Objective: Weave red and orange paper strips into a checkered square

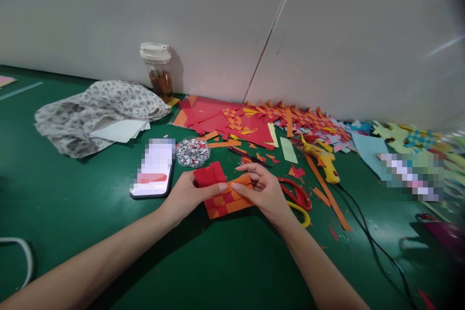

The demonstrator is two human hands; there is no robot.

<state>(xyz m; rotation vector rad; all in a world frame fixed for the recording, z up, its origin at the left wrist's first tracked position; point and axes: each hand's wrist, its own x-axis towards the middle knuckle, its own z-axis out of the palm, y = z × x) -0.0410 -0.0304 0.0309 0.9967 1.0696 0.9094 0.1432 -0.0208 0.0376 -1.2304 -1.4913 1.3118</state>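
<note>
Both hands hold one woven paper piece [220, 205], made of red and orange strips in a checkered pattern. My left hand [185, 197] is closed on its red left side, the thumb lying across the front. My right hand [264, 193] pinches the orange right side between thumb and fingers, with the index finger raised at the top. The two thumb tips nearly meet in the middle of the piece. Just right of my right hand lie scissors with red and yellow handles [305, 203], their blades hidden. Behind the hands sits a clear flower-shaped box [193, 152] of small black-and-white pieces.
A phone [152, 169] lies left of my left hand. Farther back are a patterned cloth [83, 111], a lidded cup [160, 75] and red paper sheets [210, 114]. At right, a yellow glue gun [325, 162] trails a black cord [363, 223] among paper scraps. Woven paper shapes [308, 121] line the wall.
</note>
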